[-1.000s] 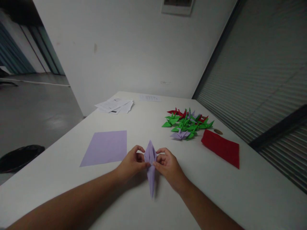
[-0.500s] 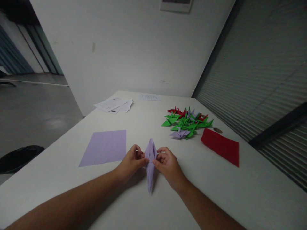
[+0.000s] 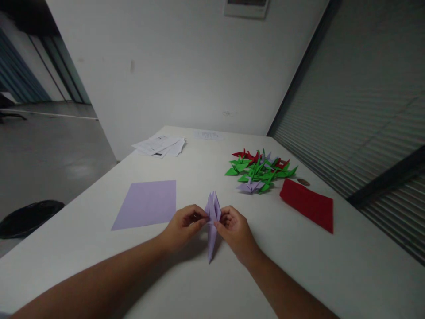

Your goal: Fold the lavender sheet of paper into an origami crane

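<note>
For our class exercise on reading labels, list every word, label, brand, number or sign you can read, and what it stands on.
No text here is readable.
Loose papers: print too small to read.
Single far sheet: marks too faint and blurred.
White wall: a faint scribble, illegible.

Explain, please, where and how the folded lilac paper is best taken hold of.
The folded lilac paper is probably best pinched at its middle, from both sides, where the left hand and right hand are. It is long and slim; the far half splits into layers and the near end tapers to a point, so either end might bend.
</note>
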Motion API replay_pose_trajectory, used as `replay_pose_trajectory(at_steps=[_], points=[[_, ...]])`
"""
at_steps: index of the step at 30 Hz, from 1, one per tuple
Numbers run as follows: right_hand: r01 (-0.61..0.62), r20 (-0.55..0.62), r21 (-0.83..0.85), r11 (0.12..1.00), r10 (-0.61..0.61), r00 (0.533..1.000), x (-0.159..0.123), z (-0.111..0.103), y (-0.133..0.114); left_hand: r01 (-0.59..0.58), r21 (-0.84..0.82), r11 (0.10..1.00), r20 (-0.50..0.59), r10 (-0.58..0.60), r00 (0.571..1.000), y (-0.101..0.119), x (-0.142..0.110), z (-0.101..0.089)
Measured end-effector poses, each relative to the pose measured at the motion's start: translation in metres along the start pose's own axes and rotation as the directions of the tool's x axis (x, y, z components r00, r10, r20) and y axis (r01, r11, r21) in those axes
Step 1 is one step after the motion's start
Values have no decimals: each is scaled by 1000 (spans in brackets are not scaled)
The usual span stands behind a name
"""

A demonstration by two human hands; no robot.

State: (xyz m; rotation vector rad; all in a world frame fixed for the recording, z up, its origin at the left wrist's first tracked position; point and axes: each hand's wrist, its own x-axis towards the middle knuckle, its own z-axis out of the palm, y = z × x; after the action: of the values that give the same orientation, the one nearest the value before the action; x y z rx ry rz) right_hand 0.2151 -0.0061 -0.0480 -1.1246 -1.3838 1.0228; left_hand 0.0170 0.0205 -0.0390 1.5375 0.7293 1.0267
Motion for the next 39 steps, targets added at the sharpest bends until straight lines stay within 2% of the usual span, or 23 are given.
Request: replay_pose_trajectory(at_steps=[4,8,14,21,27,31,34,39], points=[[83,73,-40,996,-80,994,-3,1,-1,42,-63,997,73,-38,997,-4,-1,4],[127,108,-92,988,-117,987,-7,2,-5,119,-238,964,110,-95,989,-4,-1,8],[181,169,-122,976,-159,973,-8,3,-9,176,-363,915,6,-187,982,-4,3,10],[207,227,-167,964,-167,959,-9,0,-8,259,-302,917,-93,-299,950,-4,7,7],[234,222,-101,967,-208,953,-7,1,-7,243,-322,915,-197,-316,928,-7,10,7],[281,128,-93,955,-268,955,-6,1,-8,264,-324,908,-226,-345,911,-8,9,7],[348,71,-208,914,-341,938,-5,-2,-11,279,-363,889,-227,-374,899,-6,8,8],[470,145,-360,806,-450,881,-4,-4,-13,277,-481,832,-161,-394,905,-2,5,11]])
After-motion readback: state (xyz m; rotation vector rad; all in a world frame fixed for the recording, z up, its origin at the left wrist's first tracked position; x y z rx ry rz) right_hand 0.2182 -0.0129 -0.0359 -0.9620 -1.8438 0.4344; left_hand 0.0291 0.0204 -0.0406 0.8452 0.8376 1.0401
